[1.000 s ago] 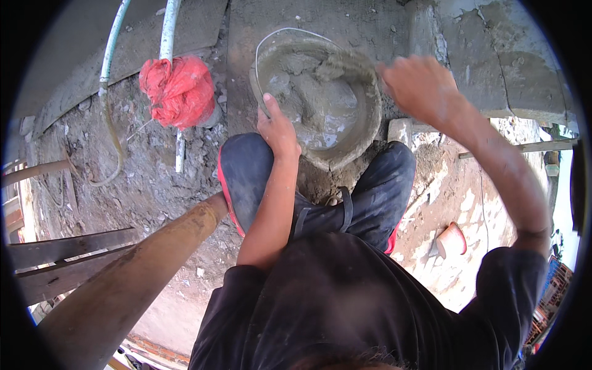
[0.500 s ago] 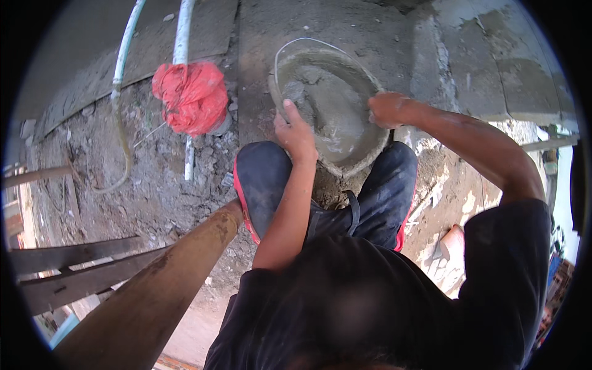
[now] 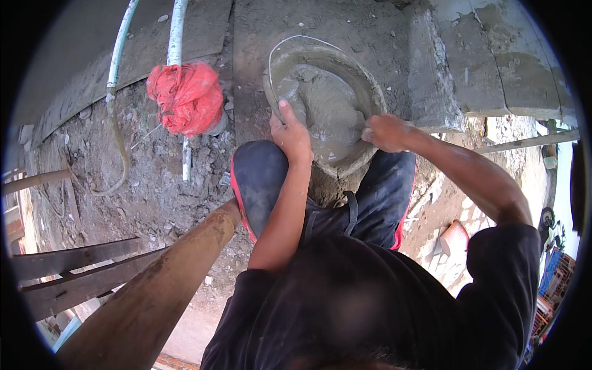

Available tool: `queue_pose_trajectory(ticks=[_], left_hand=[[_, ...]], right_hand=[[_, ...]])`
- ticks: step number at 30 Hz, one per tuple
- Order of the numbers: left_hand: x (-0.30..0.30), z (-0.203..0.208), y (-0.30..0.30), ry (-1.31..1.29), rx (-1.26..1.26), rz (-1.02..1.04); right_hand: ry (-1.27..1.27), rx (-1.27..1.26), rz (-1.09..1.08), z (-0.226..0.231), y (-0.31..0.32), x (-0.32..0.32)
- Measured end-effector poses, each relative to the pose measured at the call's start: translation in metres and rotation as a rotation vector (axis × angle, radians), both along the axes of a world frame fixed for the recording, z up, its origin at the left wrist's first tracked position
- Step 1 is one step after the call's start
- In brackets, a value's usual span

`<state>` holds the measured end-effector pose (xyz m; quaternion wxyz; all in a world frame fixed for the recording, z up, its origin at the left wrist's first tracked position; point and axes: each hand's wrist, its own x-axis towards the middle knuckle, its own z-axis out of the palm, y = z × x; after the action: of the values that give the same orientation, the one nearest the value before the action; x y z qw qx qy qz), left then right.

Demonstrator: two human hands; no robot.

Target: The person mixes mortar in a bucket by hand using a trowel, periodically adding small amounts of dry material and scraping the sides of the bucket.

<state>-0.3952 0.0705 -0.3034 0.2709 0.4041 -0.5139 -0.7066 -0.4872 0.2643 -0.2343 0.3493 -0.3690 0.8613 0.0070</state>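
We have the bucket (image 3: 354,69) on the ground just beyond our two knees, its inside coated grey and part-filled with wet mortar (image 3: 327,98). Our left hand (image 3: 291,137) grips the near-left rim, thumb over the edge, other fingers mostly hidden. Our right hand (image 3: 386,132) is curled closed at the right side, over the rim; whether it grips a tool we cannot tell.

We judge the bucket heavy with this load, and the mortar soft, sticky and slippery on wet skin. The rim looks stiff enough to steady the bucket by; for lifting, we would favour the thin wire handle (image 3: 302,36), which arches over the far side and may bite into the fingers.

Our left knee (image 3: 259,169) and right knee (image 3: 390,185) crowd the near side. A concrete ledge (image 3: 431,74) stands to the right. On the left are a red plastic bag (image 3: 187,98) around a pale pipe (image 3: 177,31), a hose (image 3: 112,123), and a thick pole (image 3: 142,287) slanting up to our left knee.
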Motion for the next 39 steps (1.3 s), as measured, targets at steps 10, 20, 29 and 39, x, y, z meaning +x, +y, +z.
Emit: queue_pose_trajectory(ticks=[10,20,29,39], left_hand=[[-0.001,0.002,0.005,-0.05,-0.021,-0.075],[0.004,0.007,-0.01,0.015,0.128,-0.048],[0.0,0.009,-0.015,-0.007,0.061,-0.035],[0.001,0.004,-0.012,-0.07,0.021,-0.021]], right_hand=[[-0.153,-0.222,-0.278,-0.033,-0.01,0.049],[-0.308,-0.174,-0.377,0.051,-0.036,0.004],[0.581,0.284,0.264,0.147,-0.095,-0.028],[0.498,0.274,0.305,0.11,-0.07,-0.02]])
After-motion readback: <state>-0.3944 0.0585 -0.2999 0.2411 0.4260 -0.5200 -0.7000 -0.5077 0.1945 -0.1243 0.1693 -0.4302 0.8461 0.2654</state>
